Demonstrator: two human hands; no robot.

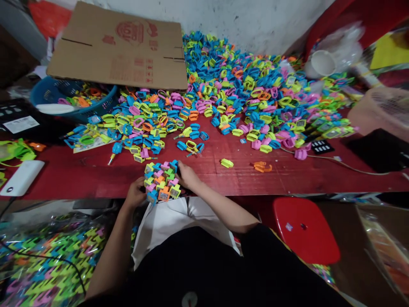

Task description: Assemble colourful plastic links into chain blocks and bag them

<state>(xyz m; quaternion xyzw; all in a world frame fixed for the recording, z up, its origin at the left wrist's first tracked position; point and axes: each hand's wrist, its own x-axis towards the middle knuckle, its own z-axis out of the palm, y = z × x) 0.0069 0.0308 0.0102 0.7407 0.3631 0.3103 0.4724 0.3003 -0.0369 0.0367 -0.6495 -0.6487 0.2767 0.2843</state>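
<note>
Between my two hands, at the table's front edge, is a card of plastic toy watches (162, 181) in blue, pink, yellow, green and orange, with their square faces in tight rows. My left hand (136, 192) grips its left side, and my right hand (188, 175) is closed on its upper right side. Some fingertips are hidden behind it. Just beyond the hands lie a few loose watches (191, 146). A yellow watch (226, 163) and an orange watch (263, 166) sit apart to the right.
A large heap of loose watches (230, 81) covers the back of the red table (211, 179). A cardboard box (121, 47) rests above a blue basket (96, 111). At left is a white power bank (22, 178); below are bagged watches (47, 264). A red stool (306, 230) stands at right.
</note>
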